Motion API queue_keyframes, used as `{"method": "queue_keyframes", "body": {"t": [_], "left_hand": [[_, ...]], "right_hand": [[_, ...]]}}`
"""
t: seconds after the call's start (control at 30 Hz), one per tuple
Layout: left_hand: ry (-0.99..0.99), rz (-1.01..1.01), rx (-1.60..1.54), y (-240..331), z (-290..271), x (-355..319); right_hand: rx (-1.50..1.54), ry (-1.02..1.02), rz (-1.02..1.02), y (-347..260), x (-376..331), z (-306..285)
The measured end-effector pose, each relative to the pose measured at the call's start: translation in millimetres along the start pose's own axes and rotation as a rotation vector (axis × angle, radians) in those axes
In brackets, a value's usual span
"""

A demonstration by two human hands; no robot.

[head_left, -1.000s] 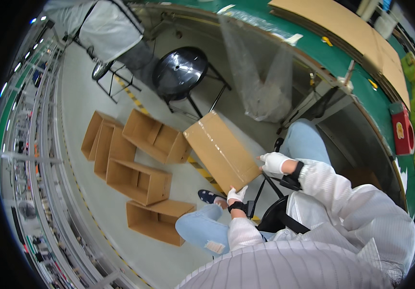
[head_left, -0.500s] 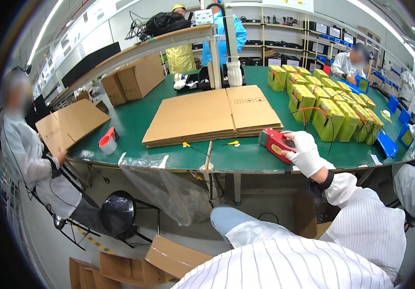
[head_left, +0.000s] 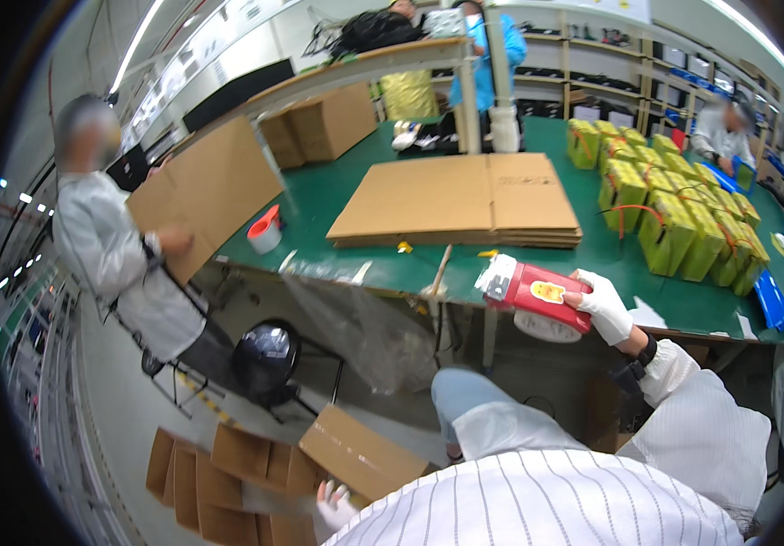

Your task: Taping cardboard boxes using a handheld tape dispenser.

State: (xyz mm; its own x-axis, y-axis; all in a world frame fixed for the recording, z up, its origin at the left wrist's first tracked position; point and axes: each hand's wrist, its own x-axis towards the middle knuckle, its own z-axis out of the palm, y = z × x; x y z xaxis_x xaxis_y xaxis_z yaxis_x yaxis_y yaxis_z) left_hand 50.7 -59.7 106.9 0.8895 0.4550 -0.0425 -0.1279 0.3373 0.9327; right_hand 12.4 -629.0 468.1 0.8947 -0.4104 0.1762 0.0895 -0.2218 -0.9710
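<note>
My right hand (head_left: 607, 308), in a white fingerless glove, grips a red tape dispenser (head_left: 538, 289) with a sticker on its side. A pale tape roll (head_left: 547, 326) shows under it. The dispenser is held in front of the table's near edge, clear of the flat cardboard sheets (head_left: 419, 196). My left hand (head_left: 336, 505), also gloved, shows low in the view with its fingers apart and nothing in them. Beside it is the flap of an open cardboard box (head_left: 365, 450) on the floor; I cannot tell whether they touch.
Several yellow-green wrapped blocks (head_left: 674, 238) with red and black wires stand on the green table (head_left: 410, 284) at the right. A tape roll (head_left: 264, 235) lies at its left. A co-worker (head_left: 119, 255) holds cardboard beside a black stool (head_left: 266, 359). Open boxes (head_left: 193, 482) sit on the floor.
My right hand has lifted the tape dispenser off the table toward me and turned it. My left hand has come into view low down. The co-worker's cardboard is raised; the view has shifted.
</note>
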Motion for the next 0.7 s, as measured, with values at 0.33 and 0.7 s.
{"method": "queue_keyframes", "body": {"t": [0.33, 0.7], "left_hand": [[-0.349, -0.433, 0.105, 149.3, 130.5, -103.4], [-0.316, -0.594, 0.066, 61.2, 71.4, -88.1]], "right_hand": [[0.290, -0.889, 0.405, 59.4, -23.3, 156.9], [-0.004, -1.394, 0.465, 132.6, -19.3, 269.6]]}}
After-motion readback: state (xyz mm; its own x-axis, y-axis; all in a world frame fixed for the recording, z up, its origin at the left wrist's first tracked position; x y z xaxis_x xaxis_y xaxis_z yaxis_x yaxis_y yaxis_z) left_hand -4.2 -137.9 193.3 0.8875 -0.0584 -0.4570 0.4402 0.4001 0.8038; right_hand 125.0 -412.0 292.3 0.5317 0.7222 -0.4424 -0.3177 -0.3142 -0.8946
